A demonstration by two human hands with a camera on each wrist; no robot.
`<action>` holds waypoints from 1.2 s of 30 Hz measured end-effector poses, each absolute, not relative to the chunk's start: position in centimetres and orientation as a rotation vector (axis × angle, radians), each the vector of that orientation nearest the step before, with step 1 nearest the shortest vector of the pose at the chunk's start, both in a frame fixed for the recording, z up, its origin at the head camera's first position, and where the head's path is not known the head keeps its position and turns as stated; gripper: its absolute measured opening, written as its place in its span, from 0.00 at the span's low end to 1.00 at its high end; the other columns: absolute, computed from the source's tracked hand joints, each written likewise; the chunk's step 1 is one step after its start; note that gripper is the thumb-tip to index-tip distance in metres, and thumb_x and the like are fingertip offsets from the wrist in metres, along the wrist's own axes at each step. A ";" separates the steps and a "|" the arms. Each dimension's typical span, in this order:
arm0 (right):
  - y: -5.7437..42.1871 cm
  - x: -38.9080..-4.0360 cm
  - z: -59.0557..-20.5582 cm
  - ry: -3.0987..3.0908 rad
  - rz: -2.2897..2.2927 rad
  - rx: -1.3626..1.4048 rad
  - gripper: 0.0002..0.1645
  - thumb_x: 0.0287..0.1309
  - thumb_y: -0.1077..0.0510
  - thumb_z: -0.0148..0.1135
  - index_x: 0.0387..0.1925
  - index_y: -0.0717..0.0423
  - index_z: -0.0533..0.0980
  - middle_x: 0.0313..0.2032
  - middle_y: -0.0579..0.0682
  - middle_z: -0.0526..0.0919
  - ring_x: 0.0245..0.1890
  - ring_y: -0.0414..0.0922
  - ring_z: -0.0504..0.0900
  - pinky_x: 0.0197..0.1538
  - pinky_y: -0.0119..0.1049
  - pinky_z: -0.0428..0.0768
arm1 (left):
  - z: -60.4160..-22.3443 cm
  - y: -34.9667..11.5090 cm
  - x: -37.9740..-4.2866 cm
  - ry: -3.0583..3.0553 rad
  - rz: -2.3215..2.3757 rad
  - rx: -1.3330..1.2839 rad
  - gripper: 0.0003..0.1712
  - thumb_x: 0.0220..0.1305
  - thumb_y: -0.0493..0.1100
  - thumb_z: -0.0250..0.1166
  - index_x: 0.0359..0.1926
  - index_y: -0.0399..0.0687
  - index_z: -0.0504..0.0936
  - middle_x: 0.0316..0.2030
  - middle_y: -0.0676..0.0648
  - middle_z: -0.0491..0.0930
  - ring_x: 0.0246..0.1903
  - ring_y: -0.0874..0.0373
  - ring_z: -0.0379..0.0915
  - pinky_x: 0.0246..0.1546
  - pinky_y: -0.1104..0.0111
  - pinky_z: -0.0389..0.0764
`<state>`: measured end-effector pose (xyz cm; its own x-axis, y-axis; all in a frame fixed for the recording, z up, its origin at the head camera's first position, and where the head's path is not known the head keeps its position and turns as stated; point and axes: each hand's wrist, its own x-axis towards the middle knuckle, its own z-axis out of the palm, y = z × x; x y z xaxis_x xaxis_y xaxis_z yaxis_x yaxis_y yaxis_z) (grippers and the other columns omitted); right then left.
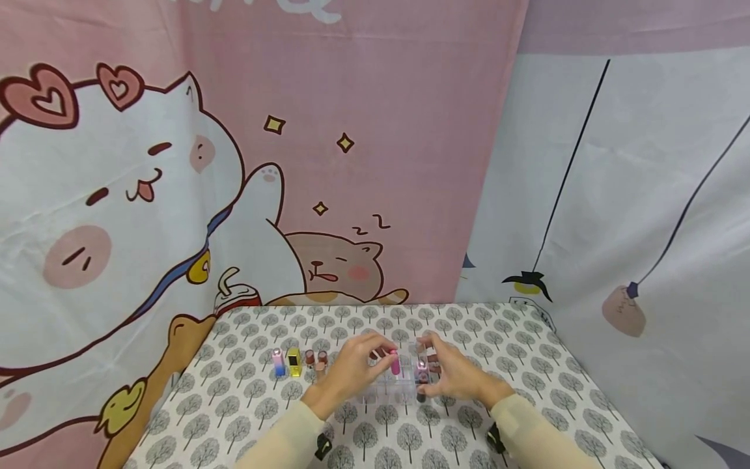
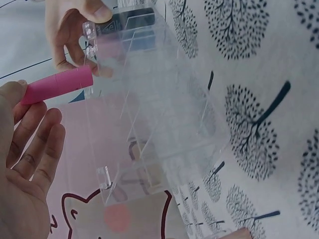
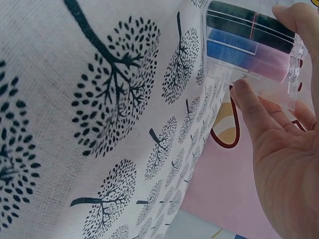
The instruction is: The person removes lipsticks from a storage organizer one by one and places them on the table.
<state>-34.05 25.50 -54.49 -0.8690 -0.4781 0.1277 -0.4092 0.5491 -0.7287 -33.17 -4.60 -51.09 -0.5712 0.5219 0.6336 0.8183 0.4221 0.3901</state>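
Observation:
Between thumb and fingertips, my left hand (image 1: 354, 366) pinches a bright pink lipstick tube (image 1: 395, 365), held above a clear plastic organizer (image 1: 387, 392). In the left wrist view the tube (image 2: 62, 83) tilts over the organizer's open side, apart from its floor. My right hand (image 1: 456, 370) grips the organizer's right end, thumb on the near side and fingers on the far side. Two tubes stand in that end: a black one (image 3: 249, 27) and a pink-and-blue one (image 3: 244, 55), seen through the clear wall in the right wrist view.
Left of the organizer stand a pink-and-blue tube (image 1: 278, 363), a yellow tube with a black panel (image 1: 294, 362) and several small brownish tubes (image 1: 310, 357). A tree-print cloth (image 1: 234, 417) covers the table. Behind it hangs a cartoon-print curtain (image 1: 410, 163).

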 end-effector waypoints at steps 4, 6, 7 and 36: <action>25.5 -34.0 -54.5 2.691 -1.228 -0.776 0.66 0.55 0.55 0.94 0.85 0.56 0.61 0.79 0.69 0.75 0.73 0.66 0.87 0.72 0.49 0.93 | -50.8 -5.2 -33.3 -2.231 -0.930 -1.138 0.10 0.78 0.42 0.79 0.55 0.45 0.93 0.49 0.48 0.96 0.48 0.58 0.94 0.57 0.69 0.96; 25.5 -34.0 -54.5 2.684 -1.239 -0.768 0.66 0.55 0.54 0.94 0.85 0.56 0.61 0.79 0.69 0.75 0.73 0.67 0.86 0.72 0.49 0.93 | -50.6 -5.5 -33.3 -2.217 -0.913 -1.139 0.10 0.78 0.42 0.79 0.54 0.45 0.93 0.50 0.48 0.96 0.49 0.57 0.94 0.58 0.68 0.96; 25.5 -34.0 -54.5 2.682 -1.244 -0.763 0.66 0.55 0.54 0.94 0.85 0.57 0.61 0.79 0.69 0.75 0.73 0.67 0.86 0.72 0.49 0.93 | -50.5 -5.6 -33.3 -2.210 -0.913 -1.142 0.09 0.78 0.42 0.79 0.54 0.46 0.93 0.50 0.48 0.96 0.49 0.57 0.94 0.58 0.68 0.97; 25.5 -34.0 -54.6 2.677 -1.261 -0.746 0.67 0.53 0.54 0.95 0.85 0.54 0.62 0.79 0.66 0.76 0.73 0.64 0.87 0.69 0.40 0.94 | -49.2 -10.6 -33.1 -2.181 -0.858 -1.082 0.08 0.74 0.38 0.81 0.51 0.45 0.93 0.46 0.50 0.94 0.42 0.60 0.92 0.45 0.65 0.98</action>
